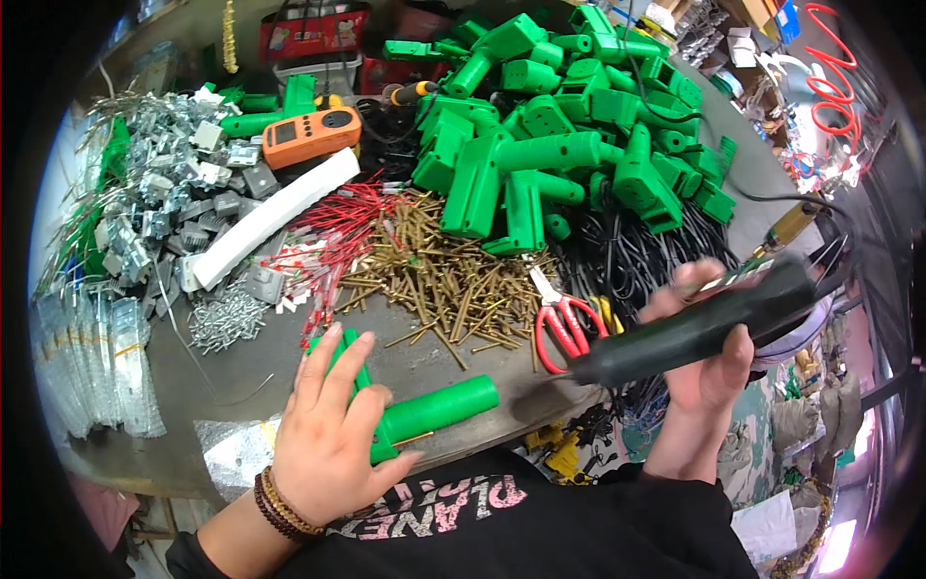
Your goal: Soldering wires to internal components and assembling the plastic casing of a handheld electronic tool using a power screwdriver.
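My left hand (pixel 333 439) presses down on a green T-shaped plastic housing (pixel 439 407) at the table's near edge, fingers over its flat part and thumb by its lower side. The tube-like part points right, and a thin brass-coloured pin (pixel 415 439) shows below it. In my right hand (pixel 712 376) is a black, slightly blurred power tool, probably an electric screwdriver (pixel 675 338), its narrow tip pointing left, short of the housing. Just beyond that tip lie red-handled scissors (pixel 569 328). A heap of brass-coloured screws or pins (pixel 434 265) spreads over the table beyond my left hand.
Many green housings (pixel 550 150) are piled at the back, with black cables (pixel 666 256) beside them. Leftward lie red wires (pixel 338 217), a white strip (pixel 280 217), an orange meter (pixel 311 135), metal parts (pixel 154 183), small screws (pixel 229 317) and clear plastic bags (pixel 116 362).
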Available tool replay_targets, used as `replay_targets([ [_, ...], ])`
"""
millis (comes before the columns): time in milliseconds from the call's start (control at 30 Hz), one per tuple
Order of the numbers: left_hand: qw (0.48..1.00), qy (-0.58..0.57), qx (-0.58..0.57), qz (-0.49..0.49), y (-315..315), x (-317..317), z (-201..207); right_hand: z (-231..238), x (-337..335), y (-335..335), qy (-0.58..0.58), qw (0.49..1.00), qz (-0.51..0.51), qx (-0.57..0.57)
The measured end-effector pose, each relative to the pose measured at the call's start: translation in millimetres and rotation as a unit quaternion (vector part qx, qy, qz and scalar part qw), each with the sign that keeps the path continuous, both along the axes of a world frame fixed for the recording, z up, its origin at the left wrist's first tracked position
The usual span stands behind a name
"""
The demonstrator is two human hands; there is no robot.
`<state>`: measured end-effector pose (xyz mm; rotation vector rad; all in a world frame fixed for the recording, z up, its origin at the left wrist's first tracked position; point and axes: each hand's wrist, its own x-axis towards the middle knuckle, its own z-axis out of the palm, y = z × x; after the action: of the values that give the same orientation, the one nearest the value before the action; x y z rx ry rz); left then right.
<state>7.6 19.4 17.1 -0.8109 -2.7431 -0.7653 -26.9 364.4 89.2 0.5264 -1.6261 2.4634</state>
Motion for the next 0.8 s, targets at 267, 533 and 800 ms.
replay_targets([
  [267,1.000,0.008,-0.007,-0.017,3,-4,-1,-75,22,-28,-0.146,0.928,0.160,-0.303],
  [533,1.000,0.004,0.001,-0.018,3,-5,-1,-93,16,-34,-0.117,0.926,0.153,-0.326],
  [800,1.000,0.001,0.010,-0.007,4,-5,-1,-96,22,-24,-0.101,0.934,0.140,-0.312],
])
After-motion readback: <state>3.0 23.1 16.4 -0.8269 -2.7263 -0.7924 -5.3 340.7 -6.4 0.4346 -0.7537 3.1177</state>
